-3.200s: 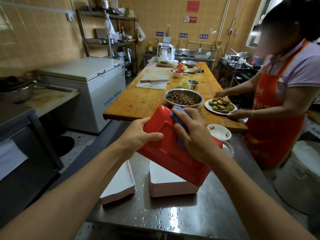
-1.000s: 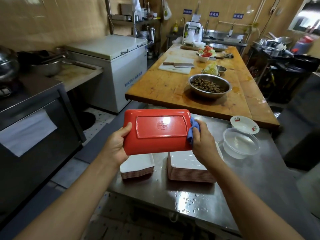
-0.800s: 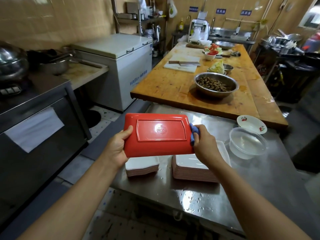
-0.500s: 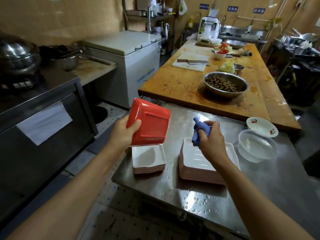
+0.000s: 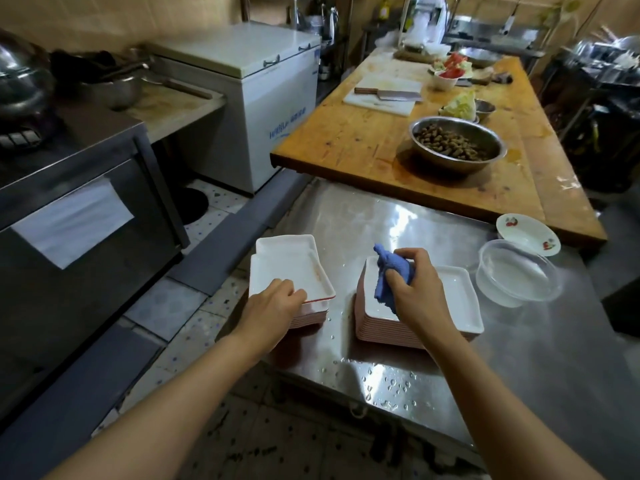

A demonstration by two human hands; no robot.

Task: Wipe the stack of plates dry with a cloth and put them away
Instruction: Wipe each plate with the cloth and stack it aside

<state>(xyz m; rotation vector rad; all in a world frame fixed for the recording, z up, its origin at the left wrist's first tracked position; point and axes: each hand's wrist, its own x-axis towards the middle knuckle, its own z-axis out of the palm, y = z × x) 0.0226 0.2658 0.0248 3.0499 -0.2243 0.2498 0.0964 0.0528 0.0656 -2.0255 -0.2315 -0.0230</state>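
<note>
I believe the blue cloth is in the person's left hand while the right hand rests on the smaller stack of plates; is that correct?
Not quite: the hands are swapped. The head view shows the blue cloth gripped in the right hand, above the larger stack, while the left hand rests on the smaller stack of plates.

head: worn on head | faces forward-down | close over steel table [image 5: 519, 358] | single view
</note>
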